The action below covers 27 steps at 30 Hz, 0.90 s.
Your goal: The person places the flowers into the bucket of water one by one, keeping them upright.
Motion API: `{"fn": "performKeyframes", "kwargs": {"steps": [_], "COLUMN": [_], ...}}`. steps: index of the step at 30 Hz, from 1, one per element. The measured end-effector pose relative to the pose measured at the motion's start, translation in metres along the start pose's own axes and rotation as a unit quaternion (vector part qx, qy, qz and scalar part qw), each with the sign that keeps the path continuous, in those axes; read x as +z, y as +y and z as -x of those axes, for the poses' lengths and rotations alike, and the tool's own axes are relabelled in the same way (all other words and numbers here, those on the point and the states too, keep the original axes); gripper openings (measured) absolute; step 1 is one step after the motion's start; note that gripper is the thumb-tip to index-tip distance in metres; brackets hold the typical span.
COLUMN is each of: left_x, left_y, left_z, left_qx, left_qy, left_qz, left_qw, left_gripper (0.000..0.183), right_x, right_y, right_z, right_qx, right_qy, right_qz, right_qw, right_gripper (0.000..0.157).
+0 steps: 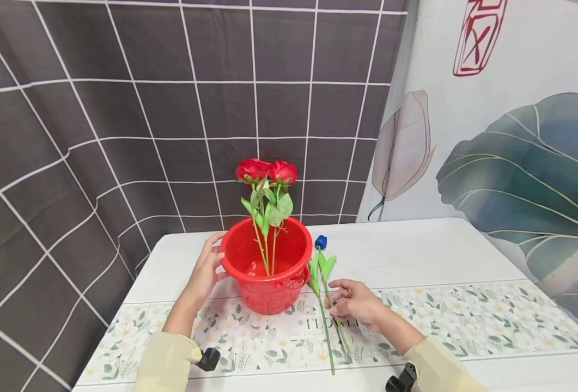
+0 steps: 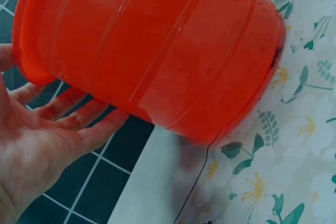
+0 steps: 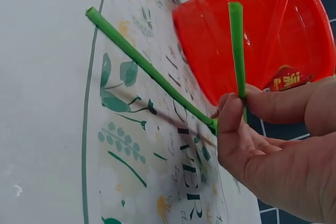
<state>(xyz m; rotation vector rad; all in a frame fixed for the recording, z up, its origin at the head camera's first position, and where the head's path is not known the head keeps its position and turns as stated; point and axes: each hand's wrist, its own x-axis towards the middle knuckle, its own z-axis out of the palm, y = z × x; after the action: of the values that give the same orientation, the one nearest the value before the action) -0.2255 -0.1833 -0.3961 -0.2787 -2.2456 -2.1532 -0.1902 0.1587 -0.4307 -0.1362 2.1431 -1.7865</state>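
A red bucket (image 1: 269, 294) stands on the table with red roses (image 1: 267, 171) on green stems upright inside it. My left hand (image 1: 204, 272) is at the bucket's left side, its fairly straight fingers touching the wall and rim; the left wrist view shows the palm (image 2: 39, 148) facing the bucket. Right of the bucket lie two green stems with leaves, and a blue tulip-like bud (image 1: 321, 242) at their far end. My right hand (image 1: 354, 300) pinches one green stem (image 3: 238, 51) between thumb and fingertips. The other stem (image 3: 152, 72) lies beside it. Which stem bears the bud I cannot tell.
A white table (image 1: 391, 245) carries a flower-printed strip (image 1: 465, 310) with lettering. Behind it hang a dark gridded cloth (image 1: 220, 109) and a white cloth with painted leaves (image 1: 524, 158). The bucket's right handle area (image 1: 307, 275) is close to the leaves.
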Motion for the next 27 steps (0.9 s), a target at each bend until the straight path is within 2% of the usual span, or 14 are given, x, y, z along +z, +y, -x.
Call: {"fn": "performKeyframes", "kwargs": {"steps": [6,15,23,27], "left_x": [-0.002,0.002,0.001,0.001], "left_y": [0.001,0.003,0.002,0.002], "left_z": [0.002,0.001,0.001,0.001], "left_qx": [-0.002,-0.001,-0.001,0.001], "left_qy": [0.001,0.000,0.003,-0.001], "left_qz": [-0.001,0.004,-0.001,-0.001], "left_qw": [1.0000,1.0000,1.0000,1.0000], "left_gripper": [0.054,0.054,0.054,0.054], "right_x": [0.001,0.000,-0.002,-0.003], "right_y": [-0.003,-0.014,-0.021,-0.024], "right_z": [-0.002,0.000,-0.001,-0.001], "right_qx": [-0.006,-0.020,-0.050,-0.068], "right_qy": [0.009,0.090,0.134,0.142], "right_qz": [-0.026,-0.038,-0.035,-0.019], "right_qw": [1.000,0.995,0.989,0.987], "right_gripper": [0.064,0.063,0.068,0.068]}}
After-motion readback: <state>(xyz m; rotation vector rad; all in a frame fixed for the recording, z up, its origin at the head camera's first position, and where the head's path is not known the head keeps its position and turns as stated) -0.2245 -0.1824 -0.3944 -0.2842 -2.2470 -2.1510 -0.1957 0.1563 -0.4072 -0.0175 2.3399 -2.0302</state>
